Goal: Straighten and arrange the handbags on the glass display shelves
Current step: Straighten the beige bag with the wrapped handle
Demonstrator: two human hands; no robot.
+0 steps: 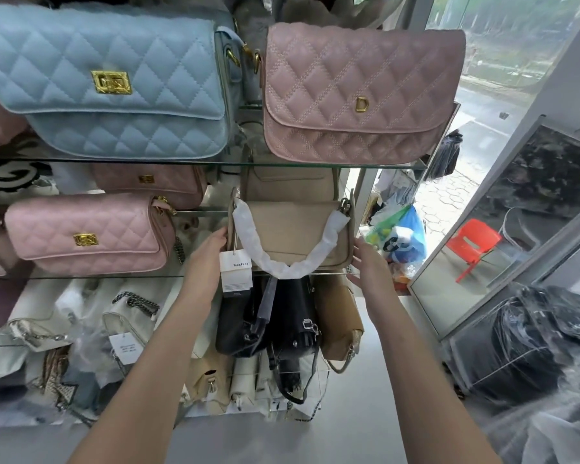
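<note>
A beige handbag (298, 229) stands on the middle glass shelf (114, 277), its strap wrapped in white paper (282, 259) and a white tag (235, 272) hanging at its left. My left hand (208, 252) touches the bag's left side. Against the bag's right side lies my right hand (369, 262) with straight fingers. To the left on the same shelf sits a pink quilted bag (87, 232). On the upper shelf (235, 162) stand a blue quilted bag (108, 82) and a dusty-pink quilted bag (359, 95).
Black bags (272, 323) and a tan bag (342, 323) hang or stand below the middle shelf. White bags with chains (131, 316) crowd the lower left. At right are a mirror (503, 229), a red stool (472, 246) and plastic-wrapped dark goods (533, 343).
</note>
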